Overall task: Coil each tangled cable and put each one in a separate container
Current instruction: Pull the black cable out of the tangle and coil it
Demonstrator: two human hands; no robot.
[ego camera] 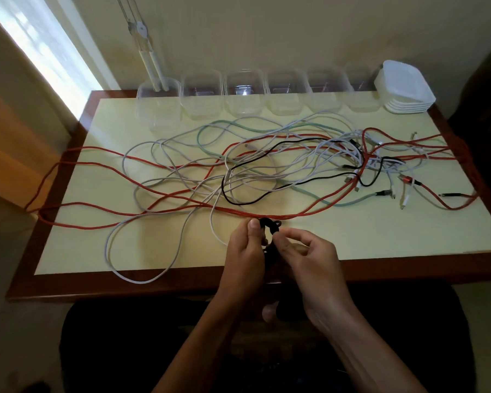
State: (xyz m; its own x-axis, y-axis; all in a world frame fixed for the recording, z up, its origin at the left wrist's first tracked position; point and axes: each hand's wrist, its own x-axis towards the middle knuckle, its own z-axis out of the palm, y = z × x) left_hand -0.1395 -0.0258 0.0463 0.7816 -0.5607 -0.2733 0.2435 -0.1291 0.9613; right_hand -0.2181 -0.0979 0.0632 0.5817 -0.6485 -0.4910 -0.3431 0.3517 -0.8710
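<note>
Black cable coil [270,226], small and partly wound, sits between the two hands above the near edge of the table [165,285]. Left hand [245,251]: thumb and curled fingers clamp the coil's left side, thumbnail facing up. Right hand [306,252]: thumb and forefinger pinch the coil's right side, remaining fingers loosely bent. A short black strand hangs down between the palms.

Spread over the cream tabletop, just beyond the hands, lies the tangle [267,165]: long red cables [142,188] looping past the left and right table edges, several white cables [142,279] with one loop reaching the near-left edge, one pale green cable [349,204], and a further black cable [238,201] in the middle. The exact count of red and white strands cannot be told where they cross. Connector ends cluster at the right.

Six clear containers [201,93] stand in a row along the far edge, all open. A stack of white lids [406,89] rests at the far right, beside the last container. Red strands lie between the hands and the containers.
</note>
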